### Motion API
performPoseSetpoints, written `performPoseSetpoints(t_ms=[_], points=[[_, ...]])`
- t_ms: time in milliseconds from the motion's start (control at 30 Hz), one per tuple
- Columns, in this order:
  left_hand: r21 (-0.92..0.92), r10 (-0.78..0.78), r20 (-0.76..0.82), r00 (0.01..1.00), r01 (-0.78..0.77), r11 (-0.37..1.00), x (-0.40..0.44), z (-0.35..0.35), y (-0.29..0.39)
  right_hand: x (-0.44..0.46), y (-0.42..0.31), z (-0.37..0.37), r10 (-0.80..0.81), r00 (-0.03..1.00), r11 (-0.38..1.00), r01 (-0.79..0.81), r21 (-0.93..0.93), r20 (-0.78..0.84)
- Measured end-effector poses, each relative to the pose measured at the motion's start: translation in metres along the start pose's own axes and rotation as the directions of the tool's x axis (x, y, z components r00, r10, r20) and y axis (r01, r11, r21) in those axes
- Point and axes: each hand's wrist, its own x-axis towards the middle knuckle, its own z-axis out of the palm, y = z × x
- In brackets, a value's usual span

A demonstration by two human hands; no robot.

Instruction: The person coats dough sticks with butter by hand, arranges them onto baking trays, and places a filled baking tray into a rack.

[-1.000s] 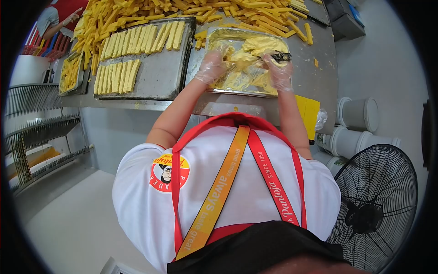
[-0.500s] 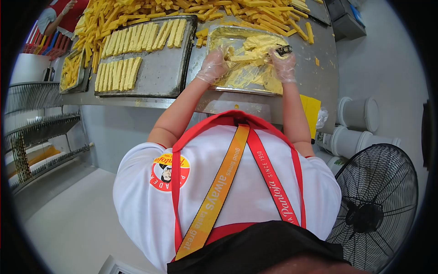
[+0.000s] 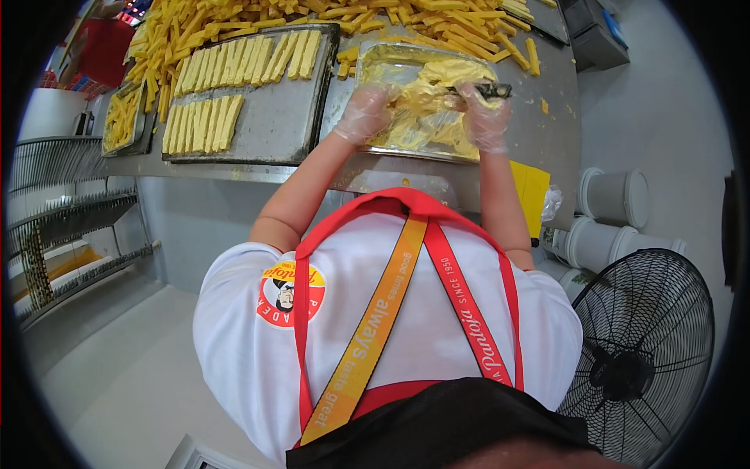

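Note:
My left hand (image 3: 367,112), in a clear plastic glove, is closed at the left side of a metal tray (image 3: 383,55) of yellow cream (image 3: 430,98). Whatever its fingers pinch is hidden in the cream. My gloved right hand (image 3: 485,117) grips a spreading tool by its black handle (image 3: 494,91) over the tray's right side. The tool's blade cannot be made out. To the left, a dark baking tray (image 3: 273,125) holds two rows of cream-coated sticks (image 3: 205,125).
Plain yellow sticks (image 3: 461,27) are heaped along the back. A smaller tray (image 3: 123,121) of sticks stands at the left. Another person (image 3: 101,47) is at the upper left. A black fan (image 3: 633,367) and white buckets (image 3: 613,195) stand at the right.
My right hand moved slightly right with the tool, whose handle now points more to the right. The stick seen between my hands earlier is no longer distinct. The other person has shifted.

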Motion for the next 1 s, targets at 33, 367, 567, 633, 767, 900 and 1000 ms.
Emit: performPoseSetpoints(t_ms=[33,367,567,633,767,900,1000], points=[[-0.011,0.1,-0.024,0.995,-0.1,0.995,-0.003,0.0,-0.004,0.002,-0.009,0.002,0.062,0.998,0.998,-0.062,-0.024,0.014],[0.089,0.311,-0.053,0.949,-0.306,0.948,-0.008,0.003,-0.01,0.018,-0.016,0.001,0.216,0.967,0.966,-0.191,-0.177,0.136],[0.134,0.213,-0.201,0.956,-0.188,0.973,-0.038,-0.031,-0.004,0.022,-0.028,0.004,0.415,0.91,0.752,-0.333,-0.569,0.016],[0.064,0.124,-0.386,0.914,-0.108,0.992,-0.053,-0.061,-0.001,0.017,-0.025,-0.007,0.399,0.917,0.789,-0.335,-0.515,0.014],[0.416,-0.122,-0.538,0.834,0.389,0.822,-0.121,-0.121,-0.052,0.006,0.008,-0.025,0.181,0.973,0.808,-0.062,-0.586,0.146],[0.526,-0.211,-0.592,0.778,0.571,0.63,-0.169,-0.146,-0.097,-0.012,-0.007,0.011,0.261,0.95,0.836,-0.134,-0.532,0.171],[0.537,-0.381,-0.555,0.74,0.668,0.515,-0.181,-0.144,-0.106,-0.018,-0.01,0.028,0.138,0.947,0.743,0.096,-0.662,0.292]])
